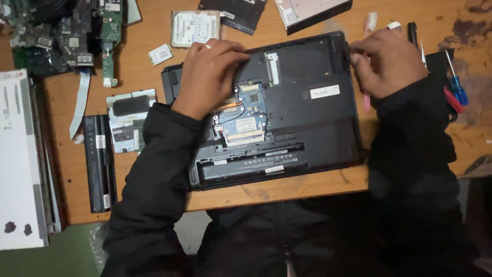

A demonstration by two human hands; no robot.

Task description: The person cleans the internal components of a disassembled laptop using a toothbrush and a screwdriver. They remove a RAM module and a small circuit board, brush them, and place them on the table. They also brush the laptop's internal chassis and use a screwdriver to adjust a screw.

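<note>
Both arms reach forward from the lower edge of the view, each in a black sleeve to the wrist; the left forearm runs up and slightly rightward, the right forearm up and slightly leftward. The left hand (207, 77) lies palm down, back to the camera, knuckles raised; its fingers (233, 54) curl rightward and down, tips pressed to what lies under them; a ring shows on one finger. The right hand (387, 61) sits well apart from the left, also palm down; its fingers (361, 51) bend leftward, tips bunched together as in a pinch; the thumb is hidden beneath.
</note>
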